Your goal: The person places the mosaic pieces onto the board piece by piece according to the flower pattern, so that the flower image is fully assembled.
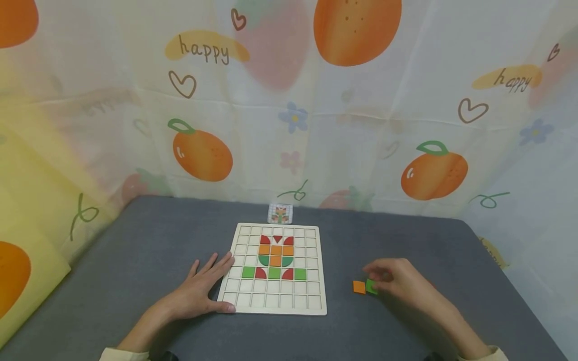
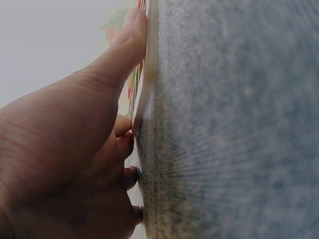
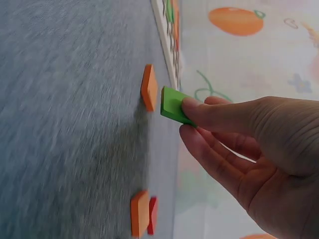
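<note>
My right hand (image 1: 404, 282) pinches a green square tile (image 3: 173, 103) between thumb and fingers, and in the right wrist view it is lifted off the table. An orange square tile (image 1: 358, 287) lies just left of it. My left hand (image 1: 198, 292) is spread at the left side of a white grid board (image 1: 293, 303), thumb on its lower left corner and fingertips at its left edge. On the board, red, orange and green pieces form a pattern, with an orange square (image 1: 276, 250) near its middle and a light green square (image 1: 274, 273) in its lowest row.
Behind the board lies a small card (image 1: 280, 214) printed with a coloured pattern. The right wrist view shows another orange tile (image 3: 140, 213) and a red piece (image 3: 152, 215) on the grey table (image 1: 171, 225). A fruit-print curtain (image 1: 343, 145) hangs along the table's back.
</note>
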A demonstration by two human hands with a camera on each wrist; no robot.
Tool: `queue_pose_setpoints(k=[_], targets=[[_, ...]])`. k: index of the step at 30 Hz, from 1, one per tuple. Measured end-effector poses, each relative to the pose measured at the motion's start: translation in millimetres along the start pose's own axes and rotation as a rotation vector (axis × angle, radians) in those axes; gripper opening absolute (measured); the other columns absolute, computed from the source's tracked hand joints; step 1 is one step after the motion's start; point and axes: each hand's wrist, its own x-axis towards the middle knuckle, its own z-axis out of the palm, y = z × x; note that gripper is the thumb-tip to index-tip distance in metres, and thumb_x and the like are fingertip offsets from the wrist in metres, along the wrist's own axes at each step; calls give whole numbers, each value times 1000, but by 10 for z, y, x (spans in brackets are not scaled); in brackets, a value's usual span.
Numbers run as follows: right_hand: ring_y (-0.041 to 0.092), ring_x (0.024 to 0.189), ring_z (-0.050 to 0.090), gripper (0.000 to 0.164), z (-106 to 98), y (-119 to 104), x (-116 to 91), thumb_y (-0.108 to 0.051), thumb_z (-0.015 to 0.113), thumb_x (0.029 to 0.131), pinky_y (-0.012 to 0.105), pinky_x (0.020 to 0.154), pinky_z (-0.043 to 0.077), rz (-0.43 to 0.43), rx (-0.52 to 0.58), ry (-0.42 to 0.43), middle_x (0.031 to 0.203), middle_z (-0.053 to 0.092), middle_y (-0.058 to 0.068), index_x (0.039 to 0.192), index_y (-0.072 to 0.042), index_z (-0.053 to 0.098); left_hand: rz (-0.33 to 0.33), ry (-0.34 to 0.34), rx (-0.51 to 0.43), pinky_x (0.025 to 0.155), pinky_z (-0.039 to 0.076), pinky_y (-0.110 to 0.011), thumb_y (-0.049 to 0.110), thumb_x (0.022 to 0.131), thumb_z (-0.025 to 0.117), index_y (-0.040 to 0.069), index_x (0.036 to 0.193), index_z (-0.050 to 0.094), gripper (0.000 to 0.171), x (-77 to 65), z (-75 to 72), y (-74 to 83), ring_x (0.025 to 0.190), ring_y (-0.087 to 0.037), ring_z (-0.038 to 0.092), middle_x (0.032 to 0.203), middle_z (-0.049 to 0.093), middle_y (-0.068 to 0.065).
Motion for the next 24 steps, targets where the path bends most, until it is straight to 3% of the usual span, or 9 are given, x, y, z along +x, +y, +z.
queue_pose_setpoints(k=[6,14,24], targets=[[8,82,64,30,120,-111,198,2,77,80,26,69,55,-72,14,7,97,71,3,109,-1,72,3,-2,3,109,-7,-68,63,69,78,10,155,27,114,-6,-11,-1,148,-44,5,162,21,-11],[7,82,61,30,296,-228,429,2,78,79,25,69,55,-102,33,-6,92,68,-4,108,-4,72,4,-7,4,109,-8,-68,64,69,78,10,156,27,114,3,-3,1,148,-44,4,162,20,-10],[5,81,61,28,503,-339,669,0,77,81,23,70,55,-143,61,-41,91,69,-3,108,-3,72,5,-7,8,109,-7,-68,64,69,78,9,155,27,114,7,-12,8,148,-44,5,162,21,-11]])
